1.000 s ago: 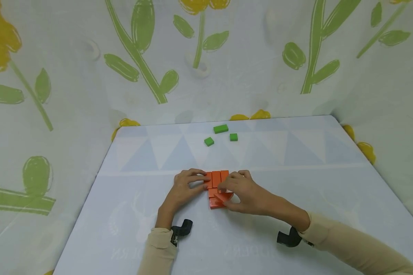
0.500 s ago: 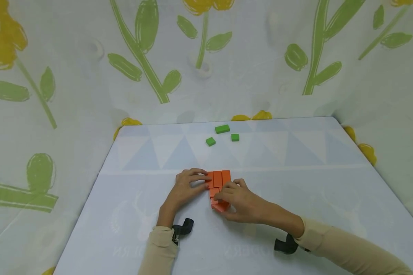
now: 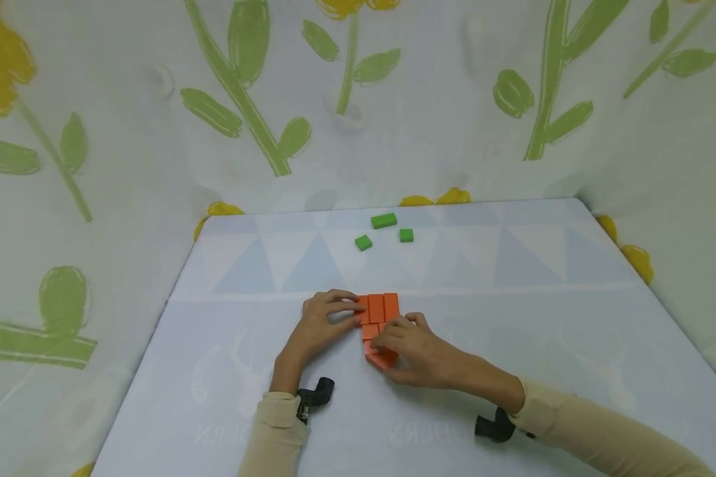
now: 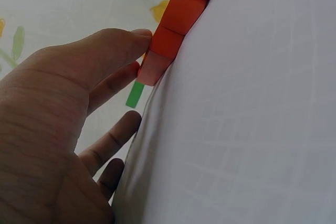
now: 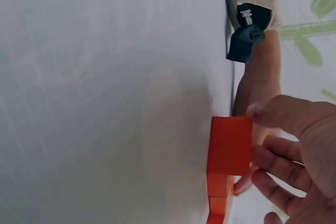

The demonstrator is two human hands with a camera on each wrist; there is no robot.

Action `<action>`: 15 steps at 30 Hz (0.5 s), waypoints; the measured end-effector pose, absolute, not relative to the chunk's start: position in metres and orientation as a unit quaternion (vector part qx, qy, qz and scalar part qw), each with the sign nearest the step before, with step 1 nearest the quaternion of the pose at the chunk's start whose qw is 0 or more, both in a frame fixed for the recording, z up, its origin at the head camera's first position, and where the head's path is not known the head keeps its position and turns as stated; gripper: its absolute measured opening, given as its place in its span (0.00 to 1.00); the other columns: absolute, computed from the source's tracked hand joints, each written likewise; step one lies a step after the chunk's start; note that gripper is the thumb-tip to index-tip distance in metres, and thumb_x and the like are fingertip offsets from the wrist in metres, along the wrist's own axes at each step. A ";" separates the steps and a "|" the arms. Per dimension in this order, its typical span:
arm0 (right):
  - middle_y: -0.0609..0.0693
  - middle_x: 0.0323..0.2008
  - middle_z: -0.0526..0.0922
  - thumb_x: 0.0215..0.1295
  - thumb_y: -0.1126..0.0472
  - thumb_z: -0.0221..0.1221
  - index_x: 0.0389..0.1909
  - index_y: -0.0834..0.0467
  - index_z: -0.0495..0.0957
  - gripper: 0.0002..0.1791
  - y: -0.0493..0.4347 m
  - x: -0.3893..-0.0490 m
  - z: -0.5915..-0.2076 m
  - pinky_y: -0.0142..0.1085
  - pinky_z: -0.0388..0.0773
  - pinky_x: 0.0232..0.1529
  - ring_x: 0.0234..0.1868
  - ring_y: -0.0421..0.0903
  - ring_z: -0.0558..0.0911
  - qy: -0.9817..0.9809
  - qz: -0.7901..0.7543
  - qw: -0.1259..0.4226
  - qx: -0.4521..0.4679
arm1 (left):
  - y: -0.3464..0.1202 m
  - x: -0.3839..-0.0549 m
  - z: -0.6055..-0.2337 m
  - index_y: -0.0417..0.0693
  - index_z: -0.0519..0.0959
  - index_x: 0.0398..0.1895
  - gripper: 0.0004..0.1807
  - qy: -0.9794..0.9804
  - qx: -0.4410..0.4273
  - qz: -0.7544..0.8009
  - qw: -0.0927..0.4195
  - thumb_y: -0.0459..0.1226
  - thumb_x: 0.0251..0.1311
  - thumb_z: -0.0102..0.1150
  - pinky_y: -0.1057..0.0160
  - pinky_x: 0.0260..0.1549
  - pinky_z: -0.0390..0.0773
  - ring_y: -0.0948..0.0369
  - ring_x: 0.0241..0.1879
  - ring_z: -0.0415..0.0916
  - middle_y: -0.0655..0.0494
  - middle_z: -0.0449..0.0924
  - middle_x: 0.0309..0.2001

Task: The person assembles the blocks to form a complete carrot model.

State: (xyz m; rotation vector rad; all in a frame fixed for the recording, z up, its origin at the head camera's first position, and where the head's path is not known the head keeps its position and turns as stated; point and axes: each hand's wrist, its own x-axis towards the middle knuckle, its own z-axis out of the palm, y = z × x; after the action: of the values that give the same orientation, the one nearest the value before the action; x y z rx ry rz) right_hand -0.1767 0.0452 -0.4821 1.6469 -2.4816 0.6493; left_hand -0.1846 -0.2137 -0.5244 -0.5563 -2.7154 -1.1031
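Note:
Flat orange blocks lie edge to edge on the table, three upright ones across the far end and smaller ones below. At the near end, an orange triangular block points towards the person. My right hand pinches this block, thumb at its near side and fingers over its far side; in the right wrist view its flat orange face shows beside the thumb. My left hand touches the left edge of the far row with thumb and fingertips, its fingers lightly bent. The right fingers hide part of the middle blocks.
Three green blocks, one longer and two small ones, lie farther back on the white patterned table. A flower-print cloth hangs behind and beside it. Black camera mounts sit on both wrists.
My right hand has moved slightly towards the person and left, bringing the tilted triangular block down to the near end of the orange blocks. My left hand has stayed in place.

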 end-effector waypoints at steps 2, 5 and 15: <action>0.42 0.47 0.82 0.56 0.52 0.73 0.52 0.51 0.81 0.23 0.044 -0.180 -0.481 0.48 0.66 0.53 0.52 0.42 0.75 -0.818 0.212 0.039 0.533 | -0.215 -0.185 -0.524 0.58 0.88 0.50 0.13 -0.907 -0.187 -0.368 0.083 0.43 0.63 0.68 0.43 0.59 0.58 0.57 0.58 0.71 0.62 0.79 0.57; 0.42 0.48 0.81 0.58 0.50 0.72 0.52 0.52 0.80 0.23 0.047 -0.190 -0.477 0.49 0.64 0.55 0.53 0.42 0.74 -0.831 0.220 0.017 0.510 | -0.216 -0.186 -0.524 0.58 0.88 0.50 0.13 -0.908 -0.187 -0.368 0.080 0.43 0.63 0.68 0.43 0.60 0.57 0.57 0.58 0.71 0.62 0.79 0.57; 0.52 0.46 0.84 0.62 0.60 0.70 0.53 0.58 0.80 0.20 0.071 -0.275 -0.450 0.53 0.59 0.55 0.55 0.51 0.74 -0.881 0.257 0.042 0.395 | -0.214 -0.185 -0.525 0.60 0.87 0.51 0.13 -0.912 -0.179 -0.364 0.067 0.45 0.64 0.67 0.45 0.59 0.57 0.58 0.59 0.70 0.65 0.78 0.57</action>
State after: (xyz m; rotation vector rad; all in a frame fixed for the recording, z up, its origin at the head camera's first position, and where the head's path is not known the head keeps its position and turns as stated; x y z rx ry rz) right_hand -0.2753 0.0710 -0.4497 1.2088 -2.6962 0.7872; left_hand -0.1851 -0.2139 -0.5255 -0.5389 -2.7486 -1.0974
